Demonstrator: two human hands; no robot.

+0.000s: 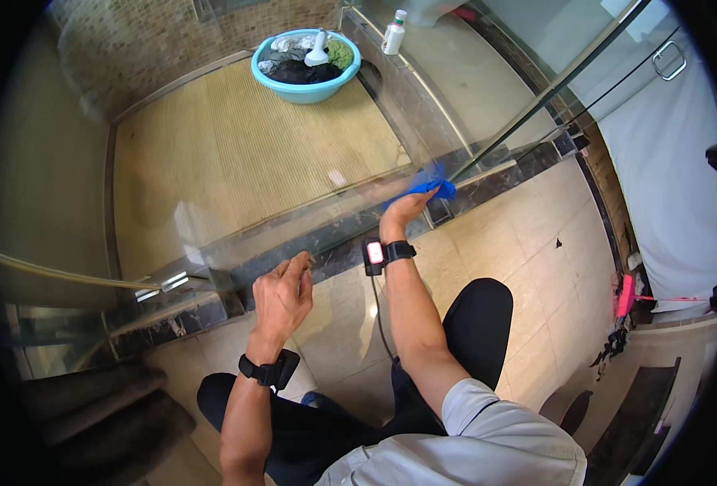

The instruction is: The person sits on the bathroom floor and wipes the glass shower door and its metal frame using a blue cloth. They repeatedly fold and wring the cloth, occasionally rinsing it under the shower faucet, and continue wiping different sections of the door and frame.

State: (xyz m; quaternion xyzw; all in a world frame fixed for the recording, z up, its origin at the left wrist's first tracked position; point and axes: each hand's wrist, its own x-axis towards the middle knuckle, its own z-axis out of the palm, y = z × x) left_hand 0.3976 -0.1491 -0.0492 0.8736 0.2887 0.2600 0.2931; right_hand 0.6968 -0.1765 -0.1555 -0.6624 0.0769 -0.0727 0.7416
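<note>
My right hand [408,206] presses a blue cloth [434,189] against the lower part of a glass shower panel [334,209], near its right edge. The thumb and palm cover part of the cloth. Further left, my left hand [282,294] is raised close to the same glass, its fingers slightly bent with nothing seen in them; whether the fingertips touch the glass I cannot tell. Behind the glass, a light blue plastic basin [305,92] holds dark, grey and green cloths, with a white brush-like item [317,53] lying on top.
A white bottle [394,33] stands on the ledge right of the basin. A metal hinge [175,282] joins the glass at lower left. The dark stone curb [504,182] runs below the glass. A glass door with a metal handle [669,61] is at upper right. Dark fabric [109,419] lies lower left.
</note>
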